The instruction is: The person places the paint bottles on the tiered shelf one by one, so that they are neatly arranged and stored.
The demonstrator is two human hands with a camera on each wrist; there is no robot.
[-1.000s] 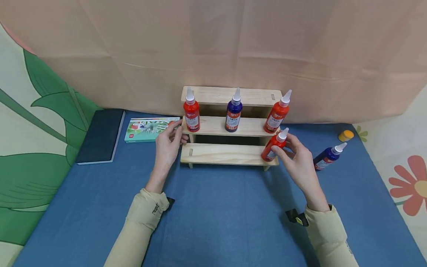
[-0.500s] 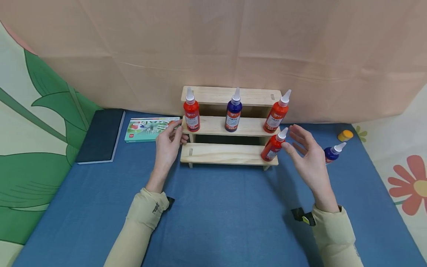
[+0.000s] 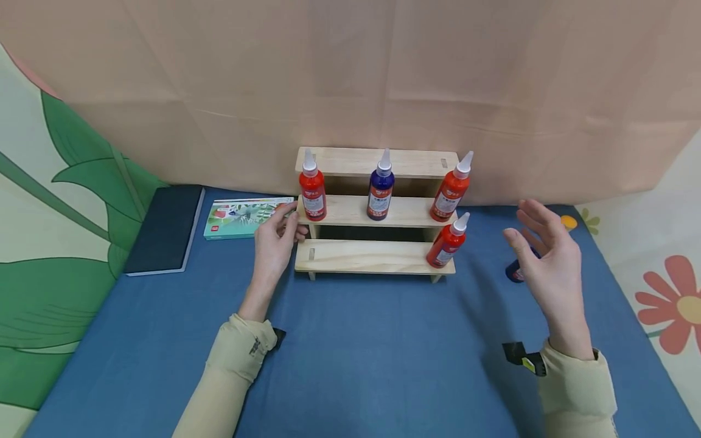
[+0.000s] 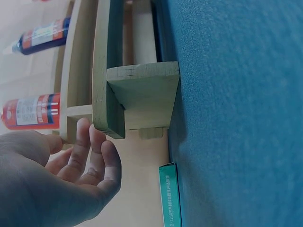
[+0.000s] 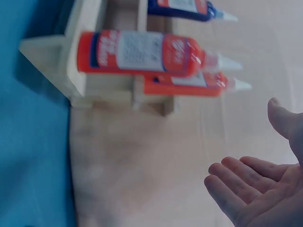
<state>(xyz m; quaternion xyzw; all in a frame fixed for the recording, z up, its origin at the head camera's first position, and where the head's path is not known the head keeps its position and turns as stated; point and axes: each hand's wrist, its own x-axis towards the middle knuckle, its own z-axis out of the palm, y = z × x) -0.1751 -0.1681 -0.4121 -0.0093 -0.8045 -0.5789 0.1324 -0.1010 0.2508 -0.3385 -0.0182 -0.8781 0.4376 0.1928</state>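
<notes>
A wooden three-tier stand [image 3: 378,255] is at the table's back. My left hand [image 3: 275,243] holds the left end of its middle board, thumb above and fingertips below in the left wrist view. On that board stand a red bottle [image 3: 313,194], a dark blue bottle [image 3: 380,196] and another red bottle [image 3: 450,193], all with white pointed nozzles. A red bottle [image 3: 446,245] stands at the right end of the bottom board. My right hand [image 3: 555,267] hovers right of the stand, fingers spread and holding nothing. Behind it, another dark blue bottle [image 3: 513,272] is mostly hidden.
A dark notebook [image 3: 164,228] and a teal box [image 3: 232,219] lie left of the stand. A yellow-topped item [image 3: 569,222] is at the far right, partly covered by my right hand. A beige cloth [image 3: 378,73] hangs behind.
My right hand has let go of the red bottle on the bottom board and moved right, toward the loose dark blue bottle. The left hand has stayed at the stand.
</notes>
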